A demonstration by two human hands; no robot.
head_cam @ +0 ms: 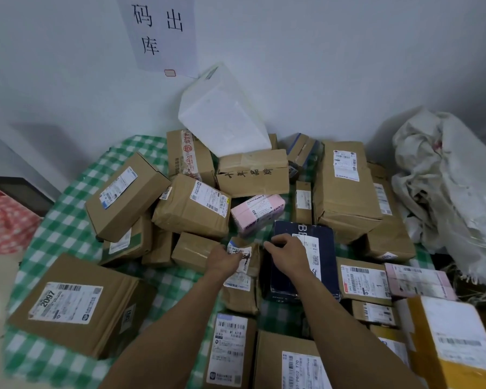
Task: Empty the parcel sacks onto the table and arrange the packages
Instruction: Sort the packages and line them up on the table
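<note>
On the table [68, 228], left hand [222, 259] grips a brown parcel [242, 300]. Beside it, right hand [288, 254] curls fingers at a navy box [326, 276]; hold unclear.

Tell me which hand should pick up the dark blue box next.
Right. The right hand lies over the dark blue box, while the left hand grips the crumpled brown parcel beside it, so it looks occupied.

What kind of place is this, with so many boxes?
Probably a parcel sorting or pick-up room. Labelled cardboard parcels are heaped on a table with a green checked cloth, a crumpled white sack lies on the right, and a paper sign hangs on the wall.
</note>
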